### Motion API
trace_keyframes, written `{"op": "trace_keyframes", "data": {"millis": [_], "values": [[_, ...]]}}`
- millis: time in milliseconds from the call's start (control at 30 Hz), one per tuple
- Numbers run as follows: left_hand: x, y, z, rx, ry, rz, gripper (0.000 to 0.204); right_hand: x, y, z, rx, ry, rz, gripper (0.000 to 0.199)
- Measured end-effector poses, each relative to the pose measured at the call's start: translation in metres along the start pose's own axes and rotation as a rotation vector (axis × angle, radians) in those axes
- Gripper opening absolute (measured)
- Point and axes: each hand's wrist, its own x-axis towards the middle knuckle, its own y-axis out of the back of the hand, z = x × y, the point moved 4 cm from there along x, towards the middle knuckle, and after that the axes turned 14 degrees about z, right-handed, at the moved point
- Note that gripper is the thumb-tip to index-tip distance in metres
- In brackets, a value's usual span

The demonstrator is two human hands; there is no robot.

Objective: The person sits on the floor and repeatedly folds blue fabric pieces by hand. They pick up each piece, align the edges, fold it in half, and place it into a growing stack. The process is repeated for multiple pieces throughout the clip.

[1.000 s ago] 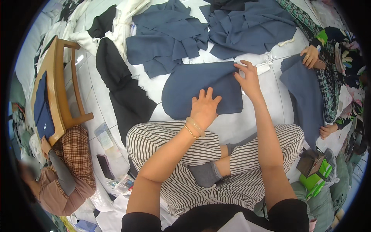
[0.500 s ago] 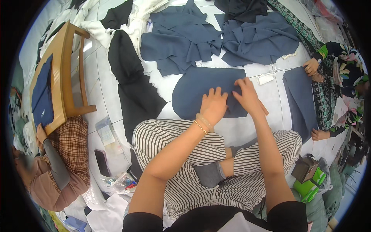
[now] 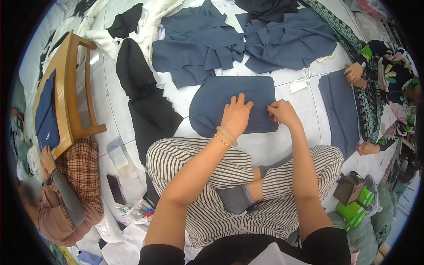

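A white rectangular tag (image 3: 298, 85) lies on the floor tiles right of the folded navy cloth; a clear flat packet with a white paper insert (image 3: 119, 155) lies lower left; beside it a dark phone (image 3: 116, 188), screen blank; a green box (image 3: 356, 207) stands lower right.

1. Bright, even overhead light; soft, faint shadows on the white tiled floor (image 3: 282, 150)
2. Mild glare on tiles at the upper left
3. Fisheye bending and black vignette at the rim; centre sharp

right hand (image 3: 282, 114) drawn back from far edge of blue cloth (image 3: 221, 99), now beside left hand (image 3: 236, 115)
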Motion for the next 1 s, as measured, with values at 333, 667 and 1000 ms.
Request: {"op": "trace_keyframes", "data": {"millis": [333, 667, 1000], "values": [[0.000, -0.001, 0.007, -0.122, 0.036, -0.067, 0.044, -0.016, 0.000, 0.000, -0.271, -0.070, -0.469, 0.037], [-0.005, -0.005, 0.005, -0.006, -0.003, -0.159, 0.073, 0.035, 0.035, -0.130, 0.283, 0.507, 0.218, 0.024], [-0.006, -0.011, 0.006, 0.023, 0.010, -0.189, 0.076, 0.102, 0.011, -0.230, 0.145, 0.921, 0.480, 0.029]]}}
